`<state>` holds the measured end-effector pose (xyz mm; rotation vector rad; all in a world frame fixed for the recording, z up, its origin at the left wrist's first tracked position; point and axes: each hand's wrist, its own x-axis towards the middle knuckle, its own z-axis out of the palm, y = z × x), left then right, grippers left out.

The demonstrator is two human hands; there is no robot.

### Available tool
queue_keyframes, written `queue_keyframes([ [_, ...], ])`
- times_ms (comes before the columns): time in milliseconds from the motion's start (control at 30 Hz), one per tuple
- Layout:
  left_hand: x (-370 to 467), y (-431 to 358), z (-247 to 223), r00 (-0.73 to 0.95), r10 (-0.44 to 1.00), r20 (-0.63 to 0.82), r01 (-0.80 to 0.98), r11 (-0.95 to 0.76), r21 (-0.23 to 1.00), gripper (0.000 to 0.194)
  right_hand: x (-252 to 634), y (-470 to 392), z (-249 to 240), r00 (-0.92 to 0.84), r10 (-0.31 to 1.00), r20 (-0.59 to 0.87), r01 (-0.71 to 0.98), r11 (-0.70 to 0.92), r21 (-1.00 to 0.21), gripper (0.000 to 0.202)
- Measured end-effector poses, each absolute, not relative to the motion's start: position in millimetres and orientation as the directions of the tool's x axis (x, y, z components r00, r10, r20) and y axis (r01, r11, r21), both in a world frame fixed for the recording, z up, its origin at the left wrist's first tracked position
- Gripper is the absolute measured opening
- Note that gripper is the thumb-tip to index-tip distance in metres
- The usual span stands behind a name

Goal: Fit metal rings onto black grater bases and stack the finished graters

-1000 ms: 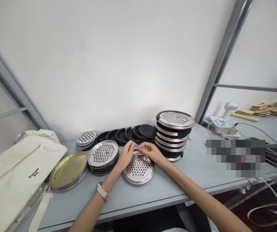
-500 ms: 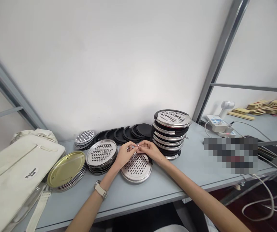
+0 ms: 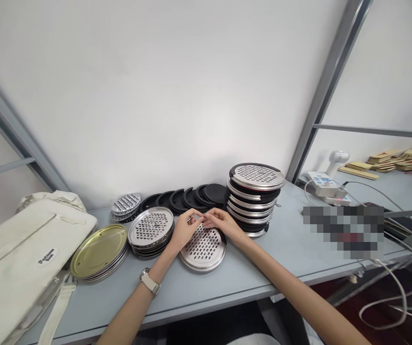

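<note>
My left hand [image 3: 186, 227] and my right hand [image 3: 223, 223] meet at the fingertips over the far edge of a round perforated metal disc [image 3: 203, 254] lying on the table. Both hands are closed in a pinch. Whatever lies between the fingertips is too small to make out. A black edge piece shows at the disc's right side, beside my right hand. To the left stands a stack of perforated metal discs [image 3: 151, 227]. On the right rises a tall stack of metal discs with black rims [image 3: 257, 176].
Several black crescent-cut discs [image 3: 177, 199] lean in a row at the wall. Gold lids [image 3: 100, 251] are stacked at left beside a cream bag [image 3: 40, 258]. Small grater discs [image 3: 125, 204] lie behind. A white device [image 3: 326, 184] with cables and wooden pieces [image 3: 389, 160] are at right.
My fingertips have shifted very slightly above the disc. The disc and the stacks have stayed in place.
</note>
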<state>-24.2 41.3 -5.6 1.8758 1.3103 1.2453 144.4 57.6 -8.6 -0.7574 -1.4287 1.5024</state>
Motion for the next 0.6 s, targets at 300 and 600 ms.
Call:
queue_keyframes([
  [300,-22.5,40.1,-3.3,0.039,0.912,0.407,0.422,-0.385,0.821,0.023,148.4,58.0,-7.7,-0.403,0.887,0.227,-0.174,0.17,-0.97,0.031],
  [600,-24.2,41.8,-4.9,-0.005,0.884,0.467,0.477,-0.409,0.778,0.016,142.9,58.1,-10.1,-0.453,0.872,0.184,-0.265,0.065,-0.962,0.033],
])
